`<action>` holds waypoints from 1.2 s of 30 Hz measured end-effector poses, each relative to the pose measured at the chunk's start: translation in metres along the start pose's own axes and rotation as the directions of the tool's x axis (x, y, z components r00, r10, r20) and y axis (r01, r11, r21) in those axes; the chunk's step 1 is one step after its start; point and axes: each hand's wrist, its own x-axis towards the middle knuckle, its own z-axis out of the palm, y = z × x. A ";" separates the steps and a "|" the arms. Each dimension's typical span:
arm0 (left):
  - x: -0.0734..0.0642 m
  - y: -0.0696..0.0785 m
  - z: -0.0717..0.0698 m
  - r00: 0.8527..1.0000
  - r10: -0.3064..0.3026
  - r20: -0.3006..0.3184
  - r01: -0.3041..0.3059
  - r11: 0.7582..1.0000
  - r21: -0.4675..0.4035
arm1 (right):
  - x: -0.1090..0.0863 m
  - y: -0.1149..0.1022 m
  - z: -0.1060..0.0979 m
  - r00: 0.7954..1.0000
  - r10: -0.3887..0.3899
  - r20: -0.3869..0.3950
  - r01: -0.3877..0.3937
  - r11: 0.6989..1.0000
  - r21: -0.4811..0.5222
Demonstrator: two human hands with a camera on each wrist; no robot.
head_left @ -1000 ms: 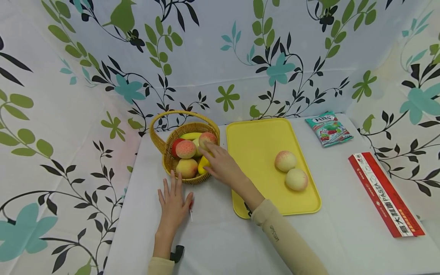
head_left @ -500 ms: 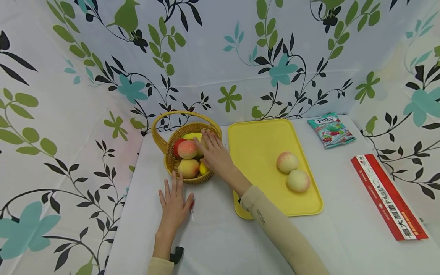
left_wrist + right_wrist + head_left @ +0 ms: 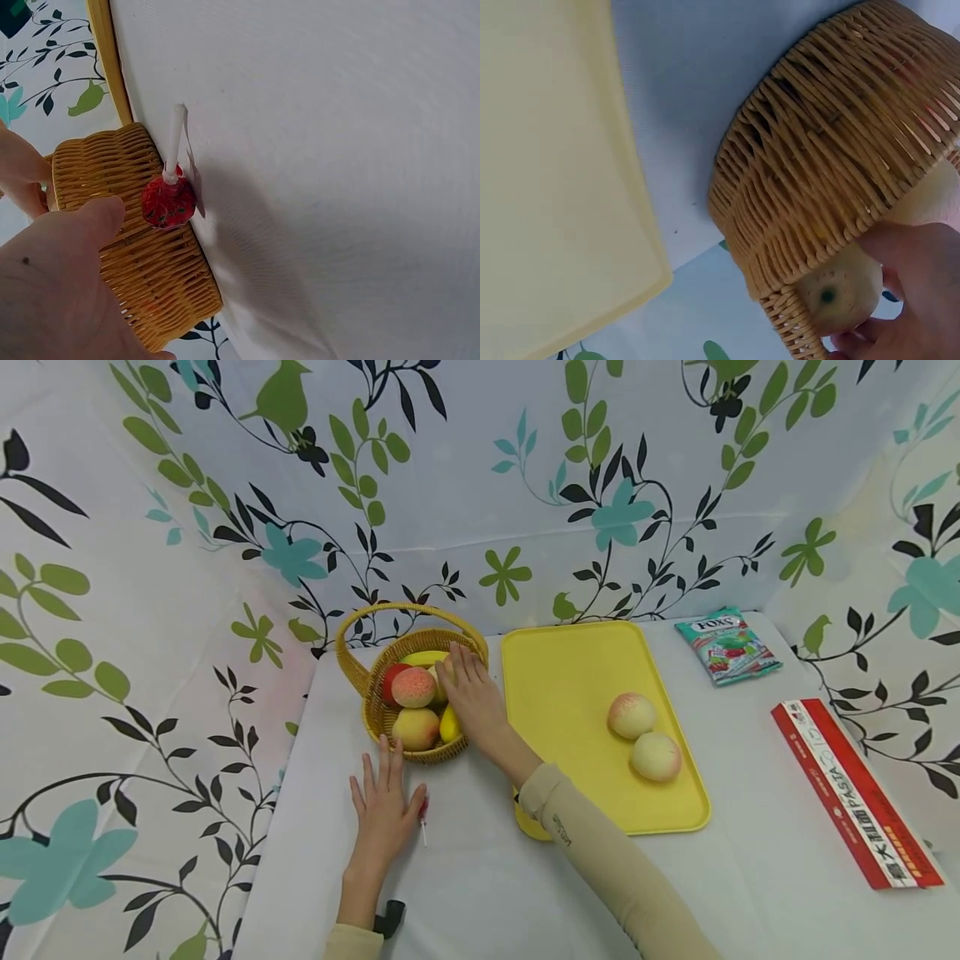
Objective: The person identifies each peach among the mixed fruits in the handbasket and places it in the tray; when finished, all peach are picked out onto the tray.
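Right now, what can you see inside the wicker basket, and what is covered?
Inside the basket: a speckled pink fruit, a yellowish peach, a red fruit and some yellow fruit. The right hand partly covers a pale fruit; anything underneath is hidden.

FOX'S stands on the teal bag (image 3: 729, 647), PASTA and Chinese characters on the red box (image 3: 857, 794)

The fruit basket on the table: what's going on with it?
A person's right hand reaches over the wicker basket, gripping a peach inside. The left hand rests at the basket's near side, next to a red lollipop. More fruit sits in the basket, and two other peaches lie on the yellow tray.
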 end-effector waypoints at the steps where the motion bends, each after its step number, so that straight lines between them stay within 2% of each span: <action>1: 0.000 0.001 0.000 1.000 -0.002 0.005 0.002 1.000 -0.002 | 0.000 0.000 0.001 1.000 0.004 0.010 -0.004 1.000 0.003; 3: -0.001 0.001 0.001 1.000 -0.008 0.017 0.008 1.000 0.003 | 0.001 0.001 0.002 1.000 0.002 0.007 -0.002 1.000 0.000; 5: -0.002 0.002 0.001 1.000 -0.013 0.019 0.013 1.000 0.009 | 0.002 0.002 0.005 1.000 -0.004 -0.028 0.004 1.000 -0.010; 9: -0.003 0.002 0.001 0.999 -0.023 0.024 0.022 1.000 0.009 | 0.003 0.004 0.012 0.986 -0.027 -0.166 0.023 0.999 -0.028; 14: -0.004 0.000 -0.001 1.000 -0.019 0.026 0.019 1.000 0.000 | -0.001 0.004 0.020 0.951 -0.047 -0.305 0.060 0.998 0.035; 20: -0.003 -0.001 0.000 1.000 -0.001 -0.002 0.001 1.000 0.001 | -0.012 0.003 0.016 0.892 -0.083 -0.445 0.134 0.987 0.085; 22: -0.003 -0.001 0.001 1.000 0.001 -0.001 -0.001 1.000 -0.001 | -0.016 0.004 0.013 0.879 -0.096 -0.468 0.159 0.982 0.097; 26: -0.003 -0.001 0.003 1.000 -0.014 0.012 0.014 1.000 -0.004 | -0.028 0.007 0.004 0.876 -0.100 -0.472 0.185 0.973 0.138; 29: -0.003 -0.001 0.003 1.000 -0.021 0.015 0.021 1.000 -0.006 | -0.039 0.012 -0.004 0.877 -0.071 -0.475 0.174 0.969 0.176; 34: -0.001 0.001 0.003 1.000 -0.017 0.003 0.017 1.000 -0.007 | -0.061 0.028 -0.012 0.860 0.002 -0.511 0.158 0.950 0.268; 36: 0.000 0.001 0.003 1.000 -0.015 -0.001 0.015 1.000 -0.010 | -0.071 0.037 -0.011 0.860 0.026 -0.510 0.148 0.943 0.298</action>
